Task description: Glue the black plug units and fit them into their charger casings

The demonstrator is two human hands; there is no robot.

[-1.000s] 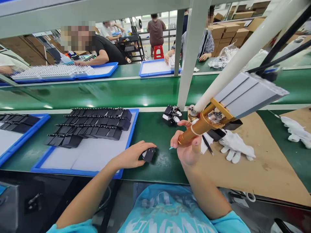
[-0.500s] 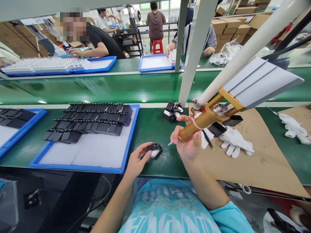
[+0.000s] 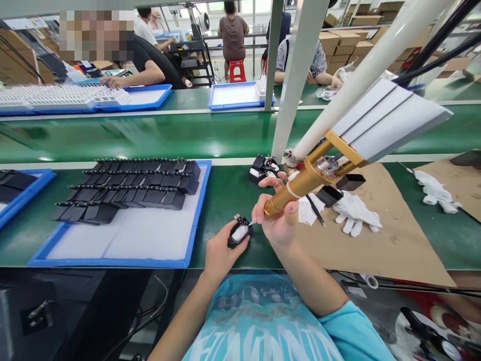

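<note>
The left hand [image 3: 220, 253] is curled round a small black case [image 3: 239, 233] over the green table [image 3: 222, 198]. The right hand [image 3: 278, 228] wraps a gold tool [image 3: 300, 186], its tip right by the case. Lining them up seems to be the step, needing steady hands. The case looks open, white inside.

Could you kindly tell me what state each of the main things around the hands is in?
Black housing: open side up, white part exposed inside.
Left hand: closed around the housing.
Gold tool: slanted, tip at the housing; contact unclear.
Right hand: gripping the gold tool.
Blue tray: partly filled with rows of black cases.
White glove: lying crumpled on brown cardboard.
</note>
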